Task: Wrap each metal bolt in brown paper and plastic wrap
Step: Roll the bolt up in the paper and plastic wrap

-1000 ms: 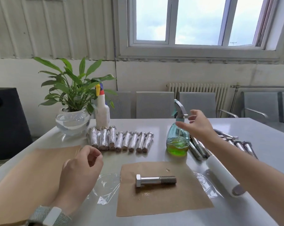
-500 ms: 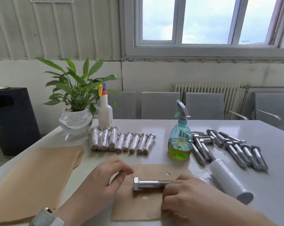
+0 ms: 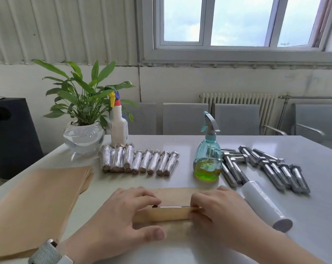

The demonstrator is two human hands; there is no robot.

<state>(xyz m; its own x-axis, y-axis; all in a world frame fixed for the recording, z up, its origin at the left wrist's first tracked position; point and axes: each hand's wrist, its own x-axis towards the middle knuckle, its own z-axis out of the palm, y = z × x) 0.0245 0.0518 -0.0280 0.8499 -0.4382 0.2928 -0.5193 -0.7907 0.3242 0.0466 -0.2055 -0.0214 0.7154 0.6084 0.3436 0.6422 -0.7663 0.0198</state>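
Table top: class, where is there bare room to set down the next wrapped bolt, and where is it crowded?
Bare table lies between the wrapped bolts and the spray bottle. More lies right of the loose bolts. It is crowded around the bottle, loose bolts and plastic wrap roll, and where both hands roll the brown paper.

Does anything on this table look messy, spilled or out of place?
Nothing stands out. The wrapped bolts lie in a neat row, the bare bolts are loosely piled beside the upright spray bottle, and both hands fold brown paper over one bolt.
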